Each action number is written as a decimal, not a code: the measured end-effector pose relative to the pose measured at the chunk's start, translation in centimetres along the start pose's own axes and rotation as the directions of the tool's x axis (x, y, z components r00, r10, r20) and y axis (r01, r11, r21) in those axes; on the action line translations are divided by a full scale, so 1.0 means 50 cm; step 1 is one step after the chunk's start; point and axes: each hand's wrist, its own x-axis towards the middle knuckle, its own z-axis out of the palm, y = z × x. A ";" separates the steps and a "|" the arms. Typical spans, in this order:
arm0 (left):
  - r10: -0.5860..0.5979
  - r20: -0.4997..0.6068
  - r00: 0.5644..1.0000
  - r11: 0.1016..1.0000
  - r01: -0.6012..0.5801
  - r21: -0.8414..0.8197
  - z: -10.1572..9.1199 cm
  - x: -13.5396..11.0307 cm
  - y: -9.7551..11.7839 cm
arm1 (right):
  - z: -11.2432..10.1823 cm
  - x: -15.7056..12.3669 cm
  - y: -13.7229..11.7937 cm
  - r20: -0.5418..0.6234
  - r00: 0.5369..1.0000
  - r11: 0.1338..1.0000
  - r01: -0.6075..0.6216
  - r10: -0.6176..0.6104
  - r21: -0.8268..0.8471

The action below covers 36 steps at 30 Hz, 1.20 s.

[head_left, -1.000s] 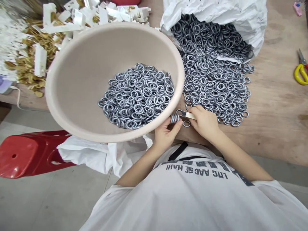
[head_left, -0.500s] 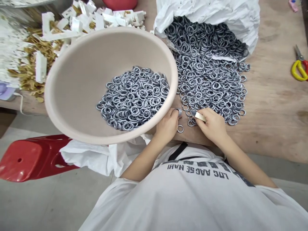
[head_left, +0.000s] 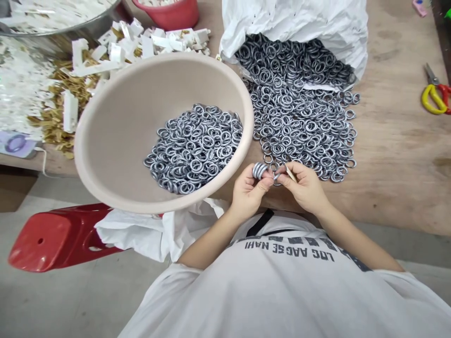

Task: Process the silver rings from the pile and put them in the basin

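Several grey rings [head_left: 260, 170] are stacked side by side on the fingers of my left hand [head_left: 248, 195], which is closed around them. My right hand [head_left: 306, 186] grips a small tool with a pale, flat handle [head_left: 291, 173]; its tip is hard to make out. Between my two hands a single grey ring [head_left: 276, 177] is touched by the fingertips. Just beyond my hands spreads a heap of loose grey rings [head_left: 299, 126], spilling from a white sack [head_left: 296, 21]. Left of my hands stands a big beige basin [head_left: 116, 94], with a pile of such rings [head_left: 197, 145] inside.
White and tan plastic pieces [head_left: 70, 110] lie behind the basin, near a metal bowl [head_left: 52, 40] and a red bowl [head_left: 172, 14]. Yellow-and-red scissors [head_left: 434, 97] rest at the right. A red stool [head_left: 38, 241] stands below the table [head_left: 398, 178] at left.
My hands have come together just off the table edge. My left hand has turned to show the stacked rings, and the single ring beside it is no longer on the wood there.
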 end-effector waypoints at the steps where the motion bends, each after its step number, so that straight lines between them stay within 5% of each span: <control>1: -0.015 -0.001 1.000 0.999 0.015 -0.033 0.004 -0.002 0.002 | 0.001 -0.001 -0.001 -0.031 0.999 1.000 0.010 -0.010 -0.002; 9: -0.153 0.131 0.979 0.987 0.158 -0.027 -0.001 -0.011 0.014 | -0.009 -0.011 -0.004 -0.137 0.964 0.965 0.204 -0.228 -0.165; 14: -0.228 0.212 0.950 0.957 0.258 -0.129 0.003 -0.012 0.023 | -0.007 -0.012 -0.006 -0.108 0.977 0.978 0.172 -0.185 -0.120; 18: -0.207 0.195 0.959 0.972 0.224 -0.073 0.007 -0.014 0.023 | 0.001 -0.011 -0.012 -0.074 0.996 0.997 0.060 -0.056 0.047; 25: -0.206 0.136 0.969 0.975 0.215 -0.058 0.003 -0.022 0.009 | -0.004 -0.009 -0.016 -0.111 0.992 0.996 0.054 -0.062 -0.068; 32: -0.169 0.045 0.985 0.984 0.171 -0.042 -0.006 -0.016 0.016 | -0.014 -0.034 -0.035 0.060 0.960 0.876 0.274 -0.273 -0.397; 36: -0.139 0.039 0.990 0.990 0.139 -0.004 -0.004 -0.015 0.016 | -0.007 -0.039 -0.042 0.112 0.948 0.833 0.315 -0.297 -0.455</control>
